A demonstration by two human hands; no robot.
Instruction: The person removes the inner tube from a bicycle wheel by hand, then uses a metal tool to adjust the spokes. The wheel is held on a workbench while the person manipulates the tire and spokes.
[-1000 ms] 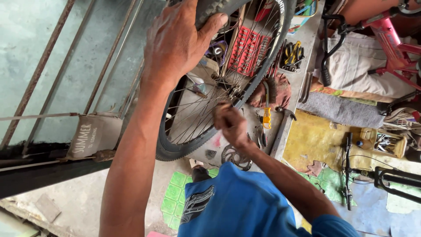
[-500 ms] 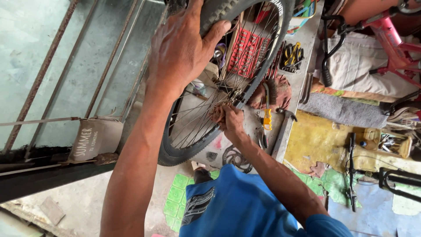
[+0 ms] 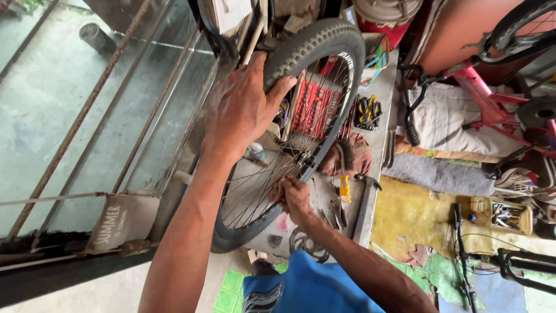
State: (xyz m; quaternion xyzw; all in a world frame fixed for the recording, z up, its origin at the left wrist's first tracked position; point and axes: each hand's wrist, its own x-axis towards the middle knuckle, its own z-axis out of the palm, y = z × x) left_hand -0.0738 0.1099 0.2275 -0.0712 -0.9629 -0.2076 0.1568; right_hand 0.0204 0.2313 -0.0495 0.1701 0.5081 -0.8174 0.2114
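1. Wheel (image 3: 301,116) stands upright, pinched only at the tyre top under left hand (image 3: 240,110), fingers curled over the tread; grip slackens, it could roll or tip.
2. Right hand (image 3: 295,197), closed near the hub among spokes (image 3: 255,191); a turn could trap fingers.
3. Hammer (image 3: 365,206) and yellow-handled tool (image 3: 344,188) lie just right of that hand; an elbow could knock them.

- I see both forearms bare to the frame edge; no sleeve, watch or glove.
- Left hand (image 3: 243,110): bare, no rings visible, upper centre of frame.
- Right hand (image 3: 294,197): bare, mid-frame.
- Blue garment (image 3: 307,290) with dark and white print, bottom centre.
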